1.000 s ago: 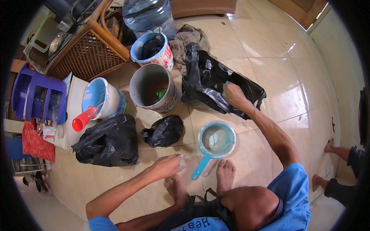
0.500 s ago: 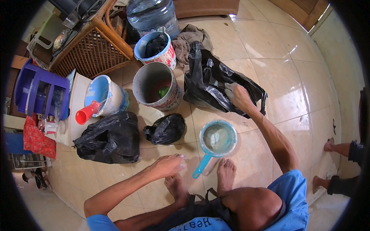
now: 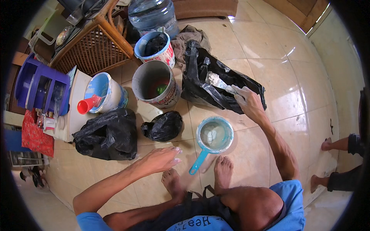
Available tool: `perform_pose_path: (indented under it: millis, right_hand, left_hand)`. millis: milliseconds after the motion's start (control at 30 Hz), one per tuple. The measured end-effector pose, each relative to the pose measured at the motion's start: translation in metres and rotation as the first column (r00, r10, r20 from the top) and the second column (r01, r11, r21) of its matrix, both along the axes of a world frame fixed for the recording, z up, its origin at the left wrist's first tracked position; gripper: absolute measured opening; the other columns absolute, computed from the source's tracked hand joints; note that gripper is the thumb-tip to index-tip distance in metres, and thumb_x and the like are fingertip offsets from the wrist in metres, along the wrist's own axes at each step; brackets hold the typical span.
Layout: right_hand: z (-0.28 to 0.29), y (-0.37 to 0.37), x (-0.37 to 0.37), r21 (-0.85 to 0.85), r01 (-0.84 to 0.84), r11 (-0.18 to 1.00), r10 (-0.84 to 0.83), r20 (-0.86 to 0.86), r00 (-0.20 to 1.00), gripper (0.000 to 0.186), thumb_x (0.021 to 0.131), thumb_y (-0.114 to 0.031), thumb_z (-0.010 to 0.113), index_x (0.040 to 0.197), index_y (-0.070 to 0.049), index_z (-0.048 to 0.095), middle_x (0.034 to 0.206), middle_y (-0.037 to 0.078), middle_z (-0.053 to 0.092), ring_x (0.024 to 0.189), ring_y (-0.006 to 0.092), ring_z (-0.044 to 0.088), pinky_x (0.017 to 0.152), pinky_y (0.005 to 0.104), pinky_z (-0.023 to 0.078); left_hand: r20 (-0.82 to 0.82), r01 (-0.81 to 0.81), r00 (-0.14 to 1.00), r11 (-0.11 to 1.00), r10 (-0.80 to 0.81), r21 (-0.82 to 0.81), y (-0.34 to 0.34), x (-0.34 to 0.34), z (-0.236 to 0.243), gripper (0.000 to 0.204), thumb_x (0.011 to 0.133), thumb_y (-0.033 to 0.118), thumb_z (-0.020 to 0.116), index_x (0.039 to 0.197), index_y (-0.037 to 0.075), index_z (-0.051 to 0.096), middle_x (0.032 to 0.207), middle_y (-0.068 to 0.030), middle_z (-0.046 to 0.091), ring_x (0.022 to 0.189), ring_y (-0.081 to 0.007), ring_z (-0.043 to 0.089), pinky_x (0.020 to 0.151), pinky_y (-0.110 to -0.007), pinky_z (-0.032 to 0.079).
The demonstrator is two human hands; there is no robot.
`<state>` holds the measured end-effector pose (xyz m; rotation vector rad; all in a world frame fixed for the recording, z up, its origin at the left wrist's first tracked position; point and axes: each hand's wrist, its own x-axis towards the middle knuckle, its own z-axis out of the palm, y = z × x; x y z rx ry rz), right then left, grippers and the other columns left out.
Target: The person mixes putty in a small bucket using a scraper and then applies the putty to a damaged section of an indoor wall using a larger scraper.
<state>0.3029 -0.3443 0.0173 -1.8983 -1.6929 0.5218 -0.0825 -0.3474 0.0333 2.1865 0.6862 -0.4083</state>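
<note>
My right hand [image 3: 248,101] is closed on the end of a whitish scoop-like tool [image 3: 225,86], its exact kind unclear. White powdery material [image 3: 213,79] is heaped at its far end, over the mouth of an open black plastic bag [image 3: 197,94]. My left hand [image 3: 161,158] hovers empty above my left foot, fingers loosely apart and tips dusted white. Between the hands, a turquoise dipper [image 3: 198,161] stands on the floor, its handle toward me. Cloudy liquid and white lumps lie inside it.
Two knotted black bags [image 3: 111,134] sit at left. Behind them stand a grey bucket [image 3: 142,79], a white-blue bucket [image 3: 117,92] with a red dipper [image 3: 88,104], and another bucket [image 3: 168,56]. Beyond are a water jug [image 3: 152,17] and rattan furniture [image 3: 90,48]. Someone's legs [image 3: 341,184] show at right.
My right hand has drawn back from inside the bag, bringing the powder-laden tool into sight. The left hand has shifted slightly left, and the whole view has moved a little.
</note>
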Motion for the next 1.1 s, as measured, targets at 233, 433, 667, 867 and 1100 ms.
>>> perform_pose_path:
  millis: [233, 433, 667, 867, 1100]
  right_hand:
    - [0.022, -0.013, -0.004, 0.001, 0.049, 0.999, -0.049, -0.06, 0.997, 0.039, 0.093, -0.012, 0.059, 0.131, -0.005, 0.058, 0.081, 0.013, 0.049, 0.071, 0.0226, 0.05, 0.067, 0.0365, 0.041]
    - [0.045, -0.033, -0.005, -0.022, 0.077, 0.997, -0.078, -0.088, 0.993, 0.04, 0.092, -0.011, 0.057, 0.132, -0.008, 0.058, 0.082, 0.013, 0.052, 0.074, 0.0248, 0.052, 0.069, 0.0352, 0.042]
    - [0.076, -0.072, -0.015, -0.035, 0.088, 0.996, -0.092, -0.133, 0.987, 0.04, 0.092, -0.008, 0.057, 0.132, -0.006, 0.058, 0.081, 0.009, 0.048, 0.074, 0.0164, 0.047, 0.07, 0.0297, 0.042]
    - [0.092, -0.124, -0.02, -0.164, 0.136, 0.977, -0.151, -0.085, 0.985, 0.041, 0.089, -0.003, 0.058, 0.13, -0.005, 0.059, 0.079, 0.008, 0.047, 0.072, 0.0157, 0.046, 0.067, 0.0297, 0.041]
    - [0.071, -0.152, -0.028, -0.339, -0.001, 0.941, -0.033, -0.096, 0.995, 0.039, 0.088, -0.002, 0.058, 0.127, -0.005, 0.061, 0.078, 0.01, 0.051, 0.065, 0.023, 0.048, 0.063, 0.0332, 0.042]
  left_hand:
    - [-0.018, 0.02, 1.0, 0.998, -0.019, 0.057, 0.0, -0.014, 0.026, 0.045, 0.098, 0.035, 0.051, 0.129, 0.002, 0.05, 0.121, -0.0221, 0.057, 0.112, -0.0386, 0.057, 0.094, -0.045, 0.046]
    - [-0.078, -0.02, 0.997, 1.0, 0.02, 0.006, -0.009, -0.025, 0.034, 0.043, 0.098, 0.034, 0.051, 0.129, 0.004, 0.051, 0.12, -0.0218, 0.059, 0.112, -0.0389, 0.057, 0.092, -0.047, 0.046]
    - [-0.121, -0.11, 0.987, 0.993, 0.104, -0.048, -0.02, -0.033, 0.026, 0.044, 0.097, 0.034, 0.052, 0.131, 0.005, 0.051, 0.12, -0.0216, 0.06, 0.111, -0.0387, 0.058, 0.093, -0.046, 0.047]
    - [-0.109, -0.177, 0.982, 0.963, 0.157, -0.203, -0.025, -0.018, 0.017, 0.043, 0.097, 0.031, 0.052, 0.126, 0.0, 0.051, 0.116, -0.0239, 0.061, 0.109, -0.0383, 0.059, 0.093, -0.044, 0.047]
    - [-0.084, -0.117, 0.991, 0.973, 0.102, -0.2, -0.035, -0.032, -0.009, 0.04, 0.097, 0.029, 0.053, 0.123, -0.002, 0.052, 0.116, -0.0239, 0.061, 0.109, -0.04, 0.058, 0.093, -0.044, 0.047]
